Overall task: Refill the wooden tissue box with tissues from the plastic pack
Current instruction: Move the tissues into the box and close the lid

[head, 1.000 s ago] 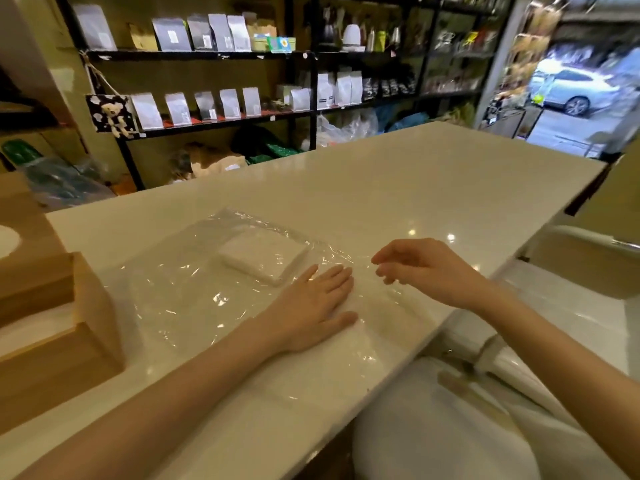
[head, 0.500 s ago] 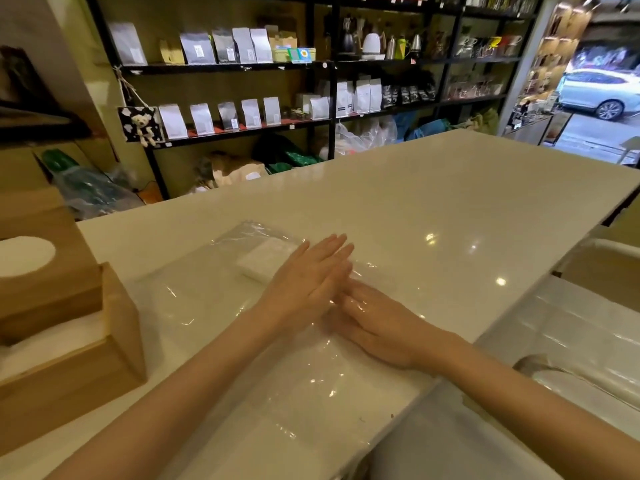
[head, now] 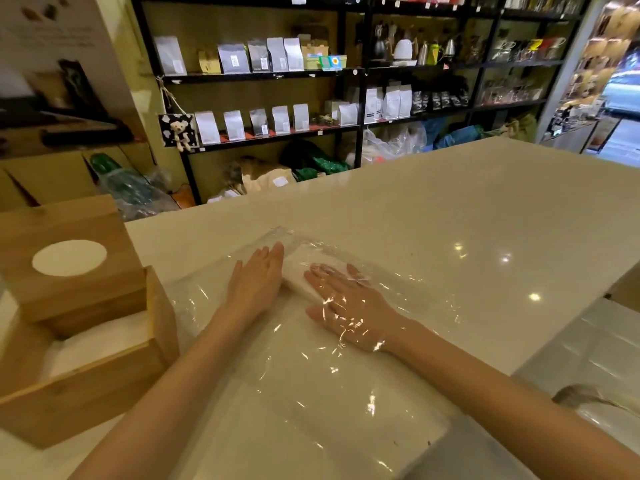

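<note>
We see the clear plastic pack (head: 301, 386) lying flat on the white counter (head: 485, 216), spread from the near edge toward the middle. Our right hand (head: 349, 306) is slid inside the pack, under the film, fingers spread flat and gripping nothing, the fingertips resting on the small stack of tissues (head: 304, 275) deep in the pack. Our left hand (head: 256, 282) lies flat on top of the film, fingers together and extended, just beside the stack's left side, holding nothing. At the counter's left edge stands the wooden tissue box (head: 104, 368), open, with white tissues showing inside it. Its lid (head: 65, 258), with an oval hole, sits tilted across the box's far side. Beyond the counter's far edge stand dark shelves (head: 263, 74) with pouches.
</note>
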{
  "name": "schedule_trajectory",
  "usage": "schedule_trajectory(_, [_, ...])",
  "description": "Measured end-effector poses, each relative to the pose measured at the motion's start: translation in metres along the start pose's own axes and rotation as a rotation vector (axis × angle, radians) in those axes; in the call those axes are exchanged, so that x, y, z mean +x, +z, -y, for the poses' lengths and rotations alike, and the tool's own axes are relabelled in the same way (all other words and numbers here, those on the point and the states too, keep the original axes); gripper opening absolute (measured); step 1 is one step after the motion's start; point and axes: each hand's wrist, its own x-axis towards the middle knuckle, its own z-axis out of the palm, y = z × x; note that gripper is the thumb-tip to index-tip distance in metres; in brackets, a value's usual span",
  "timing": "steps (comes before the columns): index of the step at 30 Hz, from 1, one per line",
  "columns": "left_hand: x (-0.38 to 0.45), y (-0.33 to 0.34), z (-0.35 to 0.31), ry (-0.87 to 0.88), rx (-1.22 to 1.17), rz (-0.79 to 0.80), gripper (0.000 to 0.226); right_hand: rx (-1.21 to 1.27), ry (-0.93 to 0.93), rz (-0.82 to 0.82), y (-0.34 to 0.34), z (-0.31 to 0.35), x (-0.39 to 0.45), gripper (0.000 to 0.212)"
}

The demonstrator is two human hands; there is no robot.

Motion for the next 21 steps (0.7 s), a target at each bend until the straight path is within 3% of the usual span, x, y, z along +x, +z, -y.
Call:
schedule_trajectory(3, [0.001,0.005,0.004,-0.041,0.056,0.013,0.047,-0.04,0.026,0.111,0.0,-0.003,-0.003,0.093])
schedule_trajectory(6, [0.004,0.009,0.012,-0.013,0.088,-0.004,0.048,-0.089,0.037,0.096,-0.003,0.0,-0.007,0.065])
schedule_trajectory(11, [0.011,0.013,0.017,0.034,0.202,0.013,0.047,-0.015,0.056,0.105,-0.006,-0.007,-0.039,0.091])
schedule_trajectory(21, [0.017,0.016,0.021,0.109,0.444,-0.007,0.035,-0.012,0.081,0.176,-0.031,-0.008,-0.126,0.076])
